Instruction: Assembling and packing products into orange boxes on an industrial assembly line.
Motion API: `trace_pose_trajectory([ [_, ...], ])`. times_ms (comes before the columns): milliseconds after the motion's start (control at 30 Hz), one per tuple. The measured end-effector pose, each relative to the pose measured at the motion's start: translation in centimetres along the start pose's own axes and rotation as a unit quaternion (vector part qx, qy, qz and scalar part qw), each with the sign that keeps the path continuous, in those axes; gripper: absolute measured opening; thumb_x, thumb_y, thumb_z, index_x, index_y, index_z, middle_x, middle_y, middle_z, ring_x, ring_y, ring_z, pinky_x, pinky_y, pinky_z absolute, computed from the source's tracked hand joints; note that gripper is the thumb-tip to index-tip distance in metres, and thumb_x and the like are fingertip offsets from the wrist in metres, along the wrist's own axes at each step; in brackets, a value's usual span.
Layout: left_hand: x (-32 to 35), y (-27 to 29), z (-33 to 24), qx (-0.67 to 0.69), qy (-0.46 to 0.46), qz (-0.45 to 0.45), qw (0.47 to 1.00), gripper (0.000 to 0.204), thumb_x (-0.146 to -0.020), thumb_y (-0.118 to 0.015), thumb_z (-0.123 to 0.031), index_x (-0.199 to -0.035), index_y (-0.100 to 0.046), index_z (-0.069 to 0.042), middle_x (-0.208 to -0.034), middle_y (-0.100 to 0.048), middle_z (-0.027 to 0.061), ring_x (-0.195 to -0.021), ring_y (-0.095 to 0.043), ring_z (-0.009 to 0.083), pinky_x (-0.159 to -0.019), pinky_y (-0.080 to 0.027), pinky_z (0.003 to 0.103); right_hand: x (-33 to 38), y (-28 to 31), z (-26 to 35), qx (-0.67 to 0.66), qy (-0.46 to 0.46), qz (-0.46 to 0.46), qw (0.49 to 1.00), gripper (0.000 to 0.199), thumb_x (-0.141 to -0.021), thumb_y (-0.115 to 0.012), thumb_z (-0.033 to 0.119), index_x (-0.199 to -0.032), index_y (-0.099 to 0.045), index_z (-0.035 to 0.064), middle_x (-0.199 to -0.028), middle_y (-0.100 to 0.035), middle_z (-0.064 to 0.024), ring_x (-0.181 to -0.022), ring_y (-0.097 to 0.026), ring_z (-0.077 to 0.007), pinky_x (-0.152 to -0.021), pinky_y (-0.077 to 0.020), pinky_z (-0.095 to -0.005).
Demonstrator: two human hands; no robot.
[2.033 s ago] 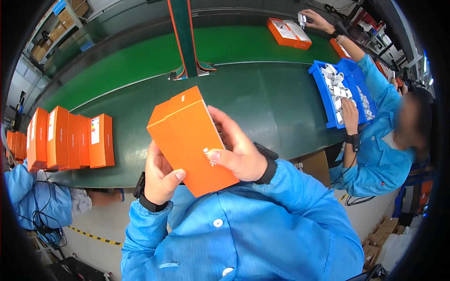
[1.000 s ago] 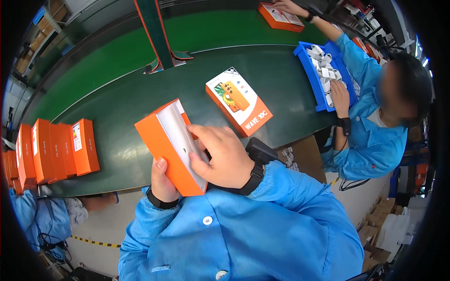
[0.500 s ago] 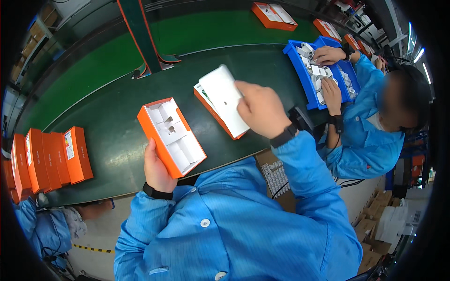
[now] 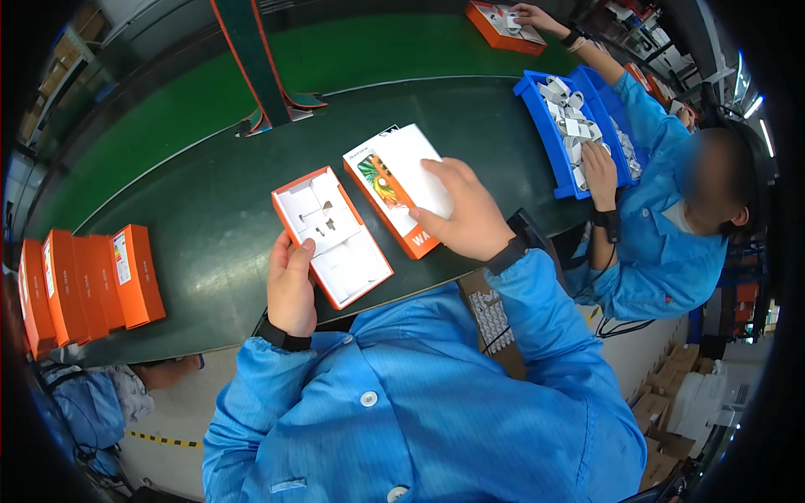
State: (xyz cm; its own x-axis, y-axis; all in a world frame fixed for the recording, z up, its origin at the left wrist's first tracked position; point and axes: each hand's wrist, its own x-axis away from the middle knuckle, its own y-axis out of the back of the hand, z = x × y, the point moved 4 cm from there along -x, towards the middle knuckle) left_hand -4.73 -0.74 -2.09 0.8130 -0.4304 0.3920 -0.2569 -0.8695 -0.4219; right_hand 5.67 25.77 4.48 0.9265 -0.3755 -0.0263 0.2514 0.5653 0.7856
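Observation:
My left hand [image 4: 291,289] is closed on the near left edge of an open orange box [image 4: 360,289], thumb at its rim. The box has a white insert with small cut-outs. Just right of it lies an orange-edged box lid [image 4: 373,168] with a colourful printed picture on its white face. My right hand [image 4: 470,214] grips a plain white flat piece [image 4: 419,159], which covers the right part of the lid. Whether the piece touches the lid, I cannot tell.
Several orange boxes [image 4: 138,272] stand in a row at the left of the dark green table [image 4: 214,251]. At right, a co-worker [image 4: 662,251] has one hand in blue bins [image 4: 545,134] of white parts, the other at an open orange box [image 4: 486,29]. A post [image 4: 260,67] rises at the table's far edge.
The white piece has shifted right, uncovering the lid's printed picture. My left hand has moved the open box right. One co-worker hand went from the bin to the far box.

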Motion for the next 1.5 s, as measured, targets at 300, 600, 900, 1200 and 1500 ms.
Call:
trace_pose_trajectory([
  [300,0.3,0.2,-0.3,-0.029,-0.030,0.040,0.998,0.055,-0.111,-0.053,-0.015,-0.160,-0.040,0.005,-0.155,-0.057,0.0177,-0.142,-0.057,0.0257,-0.122,-0.043,0.040,1.4,5.4,-3.5,-0.320,-0.036,-0.248,0.913,0.065,-0.103,-0.071,0.009,-0.160,-0.041,0.0001,-0.111,-0.069,-0.0094,-0.089,-0.064,-0.0086,-0.076,-0.0519,-0.0244],
  [600,-0.3,-0.2,0.3,-0.027,-0.069,0.022,0.997,0.061,-0.111,-0.055,-0.007,-0.164,-0.028,0.006,-0.150,-0.059,0.0200,-0.138,-0.059,0.0235,-0.118,-0.047,0.036,2.1,4.2,-3.5,-0.336,-0.028,-0.238,0.911,0.068,-0.100,-0.074,0.011,-0.159,-0.043,-0.0008,-0.131,-0.065,-0.0163,-0.113,-0.066,-0.0179,-0.097,-0.0540,-0.0320],
  [900,-0.6,-2.2,0.6,-0.037,-0.116,0.002,0.993,0.065,-0.111,-0.053,-0.005,-0.165,-0.020,0.009,-0.162,-0.046,0.0255,-0.147,-0.051,0.0271,-0.123,-0.042,0.038,1.2,2.5,-1.2,-0.087,0.051,-0.223,0.969,0.070,-0.089,-0.086,0.020,-0.149,-0.057,0.0001,-0.146,-0.057,-0.0240,-0.133,-0.061,-0.0390,-0.114,-0.0489,-0.0453],
  [1200,-0.6,-2.2,1.1,-0.099,-0.143,0.022,0.985,0.072,-0.103,-0.050,0.006,-0.167,-0.016,0.008,-0.164,-0.042,0.0277,-0.150,-0.047,0.0305,-0.126,-0.037,0.041,1.0,-2.7,2.9,0.058,0.062,-0.104,0.991,0.075,-0.088,-0.086,0.031,-0.152,-0.056,0.0034,-0.153,-0.048,-0.0326,-0.138,-0.053,-0.0495,-0.116,-0.0461,-0.0509],
  [1500,-0.3,-0.7,1.6,-0.119,-0.191,0.026,0.974,0.077,-0.098,-0.050,0.009,-0.167,-0.015,0.009,-0.169,-0.032,0.0301,-0.158,-0.036,0.0337,-0.132,-0.027,0.044,1.9,-2.0,3.1,0.078,0.051,-0.130,0.987,0.074,-0.088,-0.085,0.034,-0.148,-0.058,0.0001,-0.146,-0.051,-0.0351,-0.131,-0.055,-0.0515,-0.112,-0.0478,-0.0532],
])
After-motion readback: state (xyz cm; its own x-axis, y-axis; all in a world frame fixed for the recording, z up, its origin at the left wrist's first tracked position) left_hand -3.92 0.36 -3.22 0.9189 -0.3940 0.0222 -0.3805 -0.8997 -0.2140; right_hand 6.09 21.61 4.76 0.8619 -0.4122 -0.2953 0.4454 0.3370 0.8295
